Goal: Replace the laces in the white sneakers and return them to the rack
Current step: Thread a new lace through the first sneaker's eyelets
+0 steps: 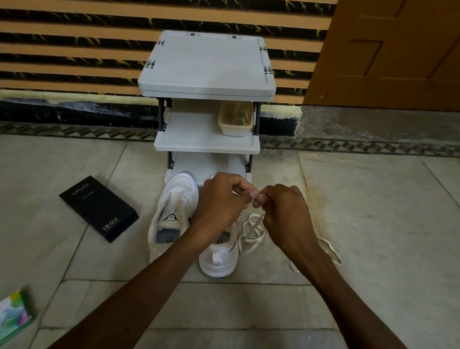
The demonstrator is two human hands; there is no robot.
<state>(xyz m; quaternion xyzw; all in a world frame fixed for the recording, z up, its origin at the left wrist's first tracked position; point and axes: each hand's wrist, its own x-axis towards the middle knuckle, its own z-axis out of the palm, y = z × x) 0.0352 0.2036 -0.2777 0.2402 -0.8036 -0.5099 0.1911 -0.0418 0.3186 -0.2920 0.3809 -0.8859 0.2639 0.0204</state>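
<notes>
The left hand (220, 202) and right hand (287, 212) are pinched closed, tips meeting; what is held cannot be told. The lace (254, 223) lies just below the right grip.

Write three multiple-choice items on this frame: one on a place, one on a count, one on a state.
1. Where on the rack is the basket?
A. top shelf
B. middle shelf
C. bottom shelf

2. How many sneakers stand on the floor?
A. one
B. two
C. three

3. What are the left hand and right hand doing?
A. lying flat on the floor
B. pinching a lace
C. gripping the rack

Key:
1 B: the basket sits at the middle shelf's right end.
2 B: two white sneakers stand side by side before the rack.
3 B: the curled fingertips meet above the sneakers, and the lace trails down below the right hand.
</notes>
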